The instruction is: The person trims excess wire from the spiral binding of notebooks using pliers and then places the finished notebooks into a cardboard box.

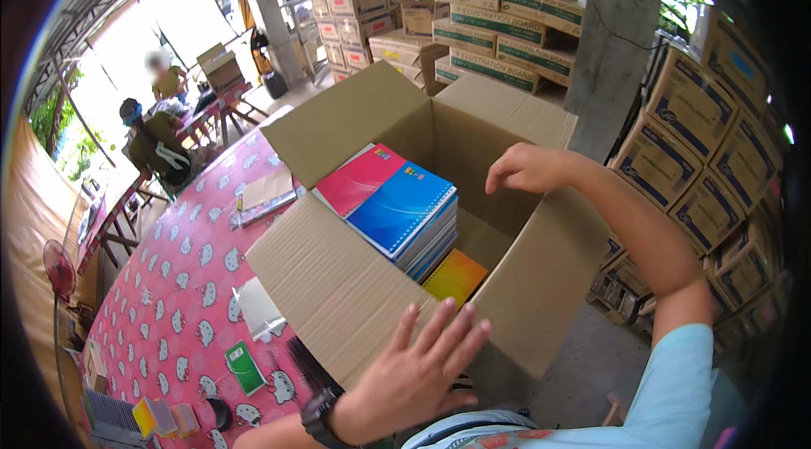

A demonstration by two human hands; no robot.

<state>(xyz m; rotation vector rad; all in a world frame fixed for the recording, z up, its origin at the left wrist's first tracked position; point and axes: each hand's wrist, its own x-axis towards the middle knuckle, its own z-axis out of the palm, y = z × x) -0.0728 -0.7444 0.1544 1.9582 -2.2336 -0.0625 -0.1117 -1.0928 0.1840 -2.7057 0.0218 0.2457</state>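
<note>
2 stacks of spiral notebooks [397, 212] fill the far-left corner of our open cardboard box [338, 280], long edges running toward the far wall, an orange book [456, 276] lower beside them. Our right hand [524, 168] hovers inside, just right of the stack and nearer, fingers loosely curled, empty. Our left hand [418, 369] spreads flat at the near flap. Pink patterned table [186, 280] lies left.

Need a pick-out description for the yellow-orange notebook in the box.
Start at the open cardboard box on the pink table. Inside, a tall stack of notebooks topped by a blue one and a red one fills the left side. The yellow-orange notebook lies lower beside that stack, toward the near flap, the only yellow-orange cover.
</note>
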